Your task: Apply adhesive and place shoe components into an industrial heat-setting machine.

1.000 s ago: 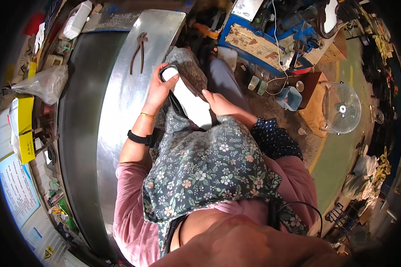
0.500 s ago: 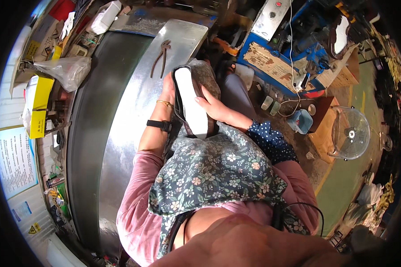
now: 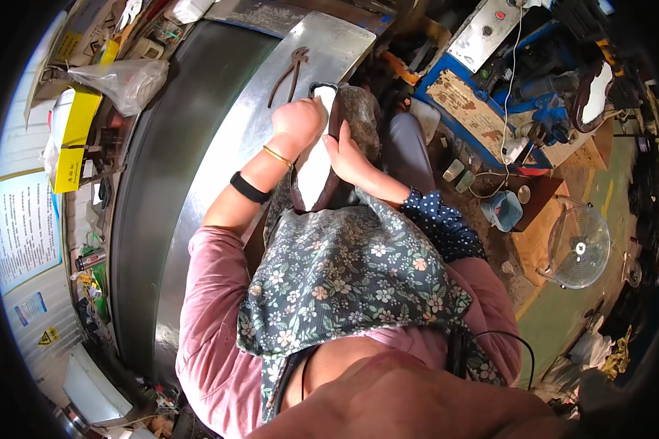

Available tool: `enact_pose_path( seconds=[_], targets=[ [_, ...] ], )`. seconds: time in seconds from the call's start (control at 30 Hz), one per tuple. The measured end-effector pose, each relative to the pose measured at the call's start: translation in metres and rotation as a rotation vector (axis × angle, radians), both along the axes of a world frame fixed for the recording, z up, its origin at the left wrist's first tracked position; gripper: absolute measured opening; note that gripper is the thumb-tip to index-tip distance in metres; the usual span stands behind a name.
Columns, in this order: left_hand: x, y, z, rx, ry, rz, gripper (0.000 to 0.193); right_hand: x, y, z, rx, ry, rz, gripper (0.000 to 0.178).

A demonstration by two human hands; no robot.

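Observation:
A dark brown shoe (image 3: 334, 124) with a white sole-shaped bottom (image 3: 313, 175) facing up rests in my lap, one end against my floral apron (image 3: 351, 271). My left hand (image 3: 299, 123) is closed in a fist over the shoe's far left edge; its fingertips are hidden, and so is anything pinched in them. Along the right side my right hand (image 3: 350, 159) grips the shoe, thumb on the white bottom and fingers against the brown side. Rusty pincers (image 3: 291, 75) lie on the metal sheet (image 3: 329, 44) just beyond my left hand.
A dark belt surface (image 3: 176, 146) runs along my left. At the right stand a blue machine bench (image 3: 454, 110) with another white-bottomed shoe (image 3: 593, 95), a light blue bucket (image 3: 502, 211) and a round fan (image 3: 578, 249). Plastic bag (image 3: 128, 84) and yellow box (image 3: 69, 139) sit far left.
My left hand has moved from around the shoe's left side to a fist on top of its far part. The shoe lies differently, with a rounded brown end now near my apron. The view has shifted.

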State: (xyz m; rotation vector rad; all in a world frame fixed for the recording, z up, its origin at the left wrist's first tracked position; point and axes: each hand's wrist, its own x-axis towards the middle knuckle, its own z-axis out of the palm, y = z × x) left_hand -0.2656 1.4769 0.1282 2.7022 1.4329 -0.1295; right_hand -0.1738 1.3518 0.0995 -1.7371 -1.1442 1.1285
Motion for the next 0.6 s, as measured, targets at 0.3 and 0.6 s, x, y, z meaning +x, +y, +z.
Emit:
enact_pose_path(
  seconds=[0.3,0.6],
  targets=[
    [-0.064,-0.08,-0.03,-0.331,-0.241,0.081,0.046,-0.003,-0.022,-0.032,0.152,0.031,-0.084,0.063],
    [-0.073,-0.109,-0.004,-1.108,-1.311,0.32,0.083,0.014,0.001,-0.032,0.483,0.179,-0.024,0.059]
  ],
)
